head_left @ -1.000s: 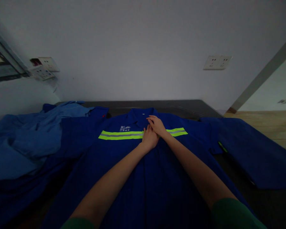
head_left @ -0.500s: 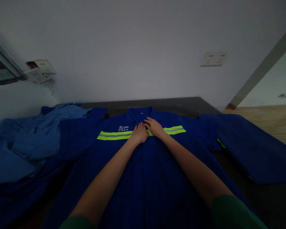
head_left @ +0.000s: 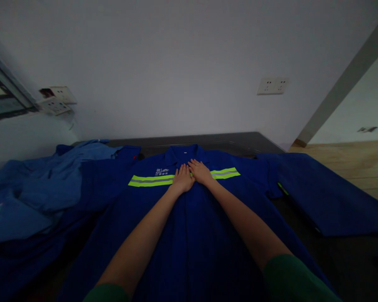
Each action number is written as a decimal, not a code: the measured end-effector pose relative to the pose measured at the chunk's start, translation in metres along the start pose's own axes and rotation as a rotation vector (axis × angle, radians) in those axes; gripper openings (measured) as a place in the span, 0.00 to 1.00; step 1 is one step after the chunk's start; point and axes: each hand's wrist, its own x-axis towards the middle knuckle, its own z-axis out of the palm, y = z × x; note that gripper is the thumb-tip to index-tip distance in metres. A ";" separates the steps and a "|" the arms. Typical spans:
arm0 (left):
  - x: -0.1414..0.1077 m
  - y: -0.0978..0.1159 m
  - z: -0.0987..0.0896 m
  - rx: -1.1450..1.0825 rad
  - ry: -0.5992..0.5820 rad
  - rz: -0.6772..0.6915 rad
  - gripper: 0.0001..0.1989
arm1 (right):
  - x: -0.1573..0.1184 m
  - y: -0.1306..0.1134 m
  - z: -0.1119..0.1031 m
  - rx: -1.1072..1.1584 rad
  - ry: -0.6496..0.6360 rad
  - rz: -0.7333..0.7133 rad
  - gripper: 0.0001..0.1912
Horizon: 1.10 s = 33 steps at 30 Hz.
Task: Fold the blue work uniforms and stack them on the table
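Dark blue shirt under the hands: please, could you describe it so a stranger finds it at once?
Find the dark table along the pale wall. In the middle lies the spread shirt, collar toward the wall, left hand and right hand on its chest. A wide yellow-green band across its chest sets it apart from the lighter blue cloth at left and flat blue cloth at right.

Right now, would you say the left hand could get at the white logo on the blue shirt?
Probably yes: the left hand rests on the blue shirt, just right of the white logo, with nothing visible between them.
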 end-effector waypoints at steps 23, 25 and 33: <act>-0.076 0.018 0.023 -0.065 0.181 -0.021 0.29 | -0.065 -0.038 -0.011 0.016 0.012 -0.001 0.24; -0.082 0.018 0.023 -0.101 0.216 -0.007 0.28 | -0.070 -0.042 -0.014 0.033 0.014 -0.005 0.24; -0.061 -0.051 -0.013 -0.169 0.491 -0.101 0.22 | -0.065 0.004 -0.055 0.077 0.209 0.116 0.24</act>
